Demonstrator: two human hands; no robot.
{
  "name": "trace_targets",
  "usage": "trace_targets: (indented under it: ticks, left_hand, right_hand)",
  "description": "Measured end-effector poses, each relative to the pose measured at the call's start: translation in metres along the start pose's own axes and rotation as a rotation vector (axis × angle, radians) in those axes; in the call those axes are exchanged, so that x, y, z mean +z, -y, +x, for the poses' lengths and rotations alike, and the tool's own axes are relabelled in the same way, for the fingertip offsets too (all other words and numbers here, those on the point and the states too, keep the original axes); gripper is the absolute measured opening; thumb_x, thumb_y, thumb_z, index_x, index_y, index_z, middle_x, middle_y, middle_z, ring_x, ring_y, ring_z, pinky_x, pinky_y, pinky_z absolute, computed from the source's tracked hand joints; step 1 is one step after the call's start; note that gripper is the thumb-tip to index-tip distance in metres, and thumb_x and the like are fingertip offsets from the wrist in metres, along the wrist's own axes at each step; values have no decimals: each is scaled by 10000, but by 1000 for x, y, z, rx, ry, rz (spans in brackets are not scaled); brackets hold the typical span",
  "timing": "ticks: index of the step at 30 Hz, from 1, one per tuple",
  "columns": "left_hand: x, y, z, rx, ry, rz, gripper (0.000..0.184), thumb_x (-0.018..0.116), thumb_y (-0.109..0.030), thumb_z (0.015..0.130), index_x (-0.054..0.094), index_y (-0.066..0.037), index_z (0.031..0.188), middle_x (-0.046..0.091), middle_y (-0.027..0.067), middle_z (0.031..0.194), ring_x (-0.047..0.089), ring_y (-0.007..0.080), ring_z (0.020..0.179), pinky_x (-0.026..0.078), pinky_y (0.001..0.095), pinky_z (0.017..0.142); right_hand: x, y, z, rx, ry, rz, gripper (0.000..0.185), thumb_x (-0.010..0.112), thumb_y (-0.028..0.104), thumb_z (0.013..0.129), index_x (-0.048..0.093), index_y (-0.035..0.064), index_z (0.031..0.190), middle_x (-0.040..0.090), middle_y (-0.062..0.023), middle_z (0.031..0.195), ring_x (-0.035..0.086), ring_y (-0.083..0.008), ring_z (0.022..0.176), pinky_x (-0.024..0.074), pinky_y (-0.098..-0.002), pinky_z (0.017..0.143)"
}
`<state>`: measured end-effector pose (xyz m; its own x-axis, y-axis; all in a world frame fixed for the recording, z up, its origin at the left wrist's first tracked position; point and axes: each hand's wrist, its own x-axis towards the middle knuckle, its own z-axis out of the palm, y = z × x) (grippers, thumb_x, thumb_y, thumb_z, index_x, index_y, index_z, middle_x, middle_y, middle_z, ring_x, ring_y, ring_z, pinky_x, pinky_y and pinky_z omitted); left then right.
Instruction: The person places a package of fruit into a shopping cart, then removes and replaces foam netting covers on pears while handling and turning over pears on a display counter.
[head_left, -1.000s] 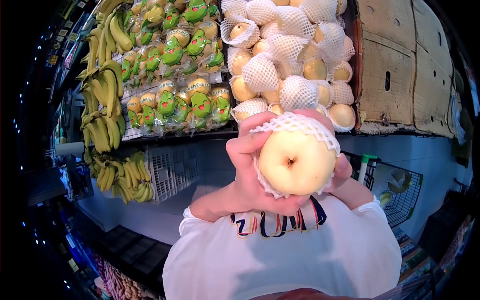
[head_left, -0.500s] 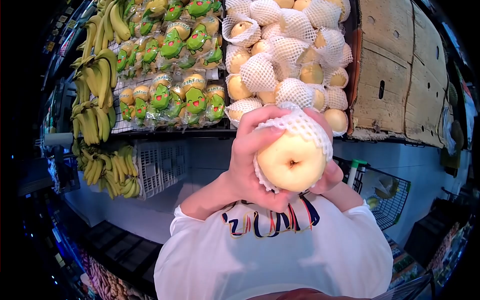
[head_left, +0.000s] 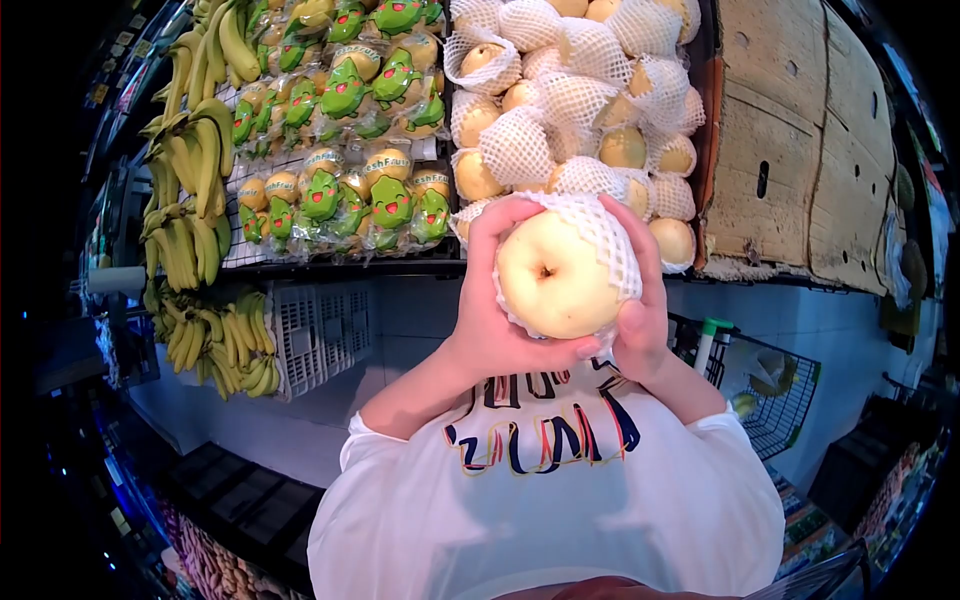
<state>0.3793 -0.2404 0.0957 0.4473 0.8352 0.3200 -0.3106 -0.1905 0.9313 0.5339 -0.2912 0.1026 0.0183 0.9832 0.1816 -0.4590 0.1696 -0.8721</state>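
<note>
A large pale yellow pear (head_left: 550, 275) is held up in front of my chest, its brown dimpled end facing the camera. White foam netting (head_left: 603, 225) wraps its upper and right sides and shows along its lower left edge. My left hand (head_left: 485, 310) curls around the left side and underside of the fruit. On the other side, my right hand (head_left: 642, 310) grips it through the netting, fingers up along the edge. Just beyond my hands lie several similar netted pears (head_left: 515, 145) on the display.
Bagged fruits with green cartoon prints (head_left: 390, 200) lie left of the netted ones. Bananas (head_left: 185, 150) hang at the far left, above a white crate (head_left: 322, 340). Brown cardboard (head_left: 765, 150) covers the right display. A wire shopping cart (head_left: 790, 400) stands at the lower right.
Both hands have raised the pear slightly away from my chest and to the left. It has turned, so the dimple sits further left and the netting shows more on the right.
</note>
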Motion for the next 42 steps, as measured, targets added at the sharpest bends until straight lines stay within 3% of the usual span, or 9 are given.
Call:
trace_targets:
  ticks: [3,4,8,15,22,34,37,39,42]
  left_hand:
    - [-3,2,8,-157,-65,-256,1048,937,-226,637,282,-26,1430,451,139,1376,507,242,1274,458,374,1045]
    - [-6,4,9,-196,-56,-328,1005,910,-241,678,291,-17,1437,478,141,1372,516,248,1282,458,383,1060]
    - [-9,12,9,-370,-98,-646,925,835,-309,762,303,-17,1460,523,145,1358,549,248,1261,458,392,1069]
    - [-14,25,3,-410,-99,-815,893,687,-565,855,333,-65,1504,489,147,1449,497,318,1327,401,494,1118]
    - [-10,15,14,-595,-136,-1480,849,419,-754,885,449,-112,1439,567,158,1351,579,376,1218,440,568,1040]
    - [-5,18,6,-646,-52,-1566,975,486,-834,766,499,-111,1421,461,120,1496,418,341,1384,313,604,1125]
    - [-4,17,2,-587,24,-1623,867,650,-684,794,467,-113,1420,471,125,1462,419,313,1384,353,586,1111]
    - [8,11,-5,-260,-65,-993,764,743,-468,809,437,-109,1411,494,119,1405,436,285,1361,399,544,1090]
    - [2,17,-10,-144,-20,-540,834,764,-188,822,244,-165,1474,510,113,1374,464,270,1320,400,481,1088]
  right_hand:
    - [2,2,4,17,-108,-89,779,690,352,919,297,-2,1492,420,-148,1441,437,-224,1337,342,-379,1132]
    - [0,-1,7,-16,-151,-6,594,680,217,929,403,4,1410,480,-121,1365,495,-194,1257,382,-364,1097]
    - [-10,2,11,97,-281,188,309,597,81,944,540,13,1240,585,-114,1228,578,-178,1153,460,-346,1019]
    - [-30,2,14,216,-257,549,283,557,78,910,554,47,1191,607,-160,1221,594,-291,1178,464,-461,1040]
    - [-46,-7,4,181,-90,643,274,561,65,848,529,63,1120,592,-211,1253,580,-340,1210,473,-516,1040]
    - [-50,0,-2,-9,-190,411,573,625,-63,752,505,53,1300,630,-158,1237,600,-283,1198,473,-443,1054]
    - [-54,0,-5,-50,-206,364,606,616,-86,746,486,46,1322,646,-173,1231,609,-290,1195,476,-439,1051]
    - [-54,4,-5,-71,-194,338,616,610,-96,745,475,42,1330,651,-181,1224,613,-295,1191,479,-437,1047]
    - [-50,9,-5,-75,-218,328,646,616,-78,743,436,28,1354,648,-229,1208,623,-318,1175,487,-446,1033]
